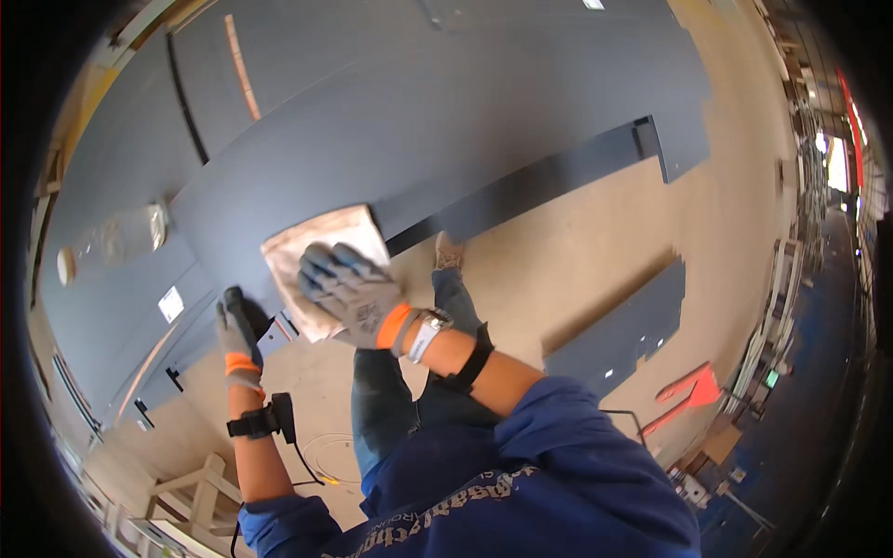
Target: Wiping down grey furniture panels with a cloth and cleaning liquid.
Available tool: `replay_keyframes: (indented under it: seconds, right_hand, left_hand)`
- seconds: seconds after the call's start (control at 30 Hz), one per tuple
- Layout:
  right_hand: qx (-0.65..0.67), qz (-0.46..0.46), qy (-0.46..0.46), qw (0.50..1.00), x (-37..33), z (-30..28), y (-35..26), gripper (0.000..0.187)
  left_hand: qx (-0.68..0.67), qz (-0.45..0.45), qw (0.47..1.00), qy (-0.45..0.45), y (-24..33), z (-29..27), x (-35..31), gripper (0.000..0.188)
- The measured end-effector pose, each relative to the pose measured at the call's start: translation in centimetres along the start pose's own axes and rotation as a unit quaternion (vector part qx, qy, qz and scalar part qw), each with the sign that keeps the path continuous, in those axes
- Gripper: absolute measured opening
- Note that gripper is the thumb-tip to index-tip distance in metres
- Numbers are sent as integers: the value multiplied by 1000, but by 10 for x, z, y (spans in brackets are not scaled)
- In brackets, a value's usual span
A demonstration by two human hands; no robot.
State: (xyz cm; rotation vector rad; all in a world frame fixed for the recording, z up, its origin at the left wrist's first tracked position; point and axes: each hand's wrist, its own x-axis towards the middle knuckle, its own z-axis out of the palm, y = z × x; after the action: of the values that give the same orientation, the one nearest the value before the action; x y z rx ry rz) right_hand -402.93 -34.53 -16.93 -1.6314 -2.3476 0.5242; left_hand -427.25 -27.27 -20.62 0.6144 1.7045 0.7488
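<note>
Partly, right hand (352,293) fingers spread hide the cloth (321,249); left hand (237,330) fingers' state unclear on the dark panel (446,121).

Cloth (321,246) on panel (446,121), under right hand (349,293)

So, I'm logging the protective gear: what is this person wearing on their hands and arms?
Both the left hand and right hand wear grey knit gloves with orange cuffs. Each forearm carries a black strap; the right wrist has a watch. Blue sleeves are pushed up.
</note>
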Motion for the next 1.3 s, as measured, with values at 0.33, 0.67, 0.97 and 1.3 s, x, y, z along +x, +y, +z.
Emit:
replay_keyframes:
  seconds: [0.33, 0.67, 0.97, 1.3]
  right_hand:
    - [-191, 292, 191, 918, -145, -152, 331, 55]
    - [31, -26, 58, 997, -81, -88, 172, 64]
    - [-259, 369, 28, 892, -168, -196, 410, 57]
    - [-35, 16, -94, 995, 78, -145, 258, 67]
  left_hand:
    - [4, -34, 998, 51, 3, 4, -4, 21]
    - [524, 155, 788, 284, -1, 14, 8, 66]
    - [654, 288, 679, 167, 62, 208, -76, 91]
    - [679, 229, 677, 168, 66, 220, -79, 88]
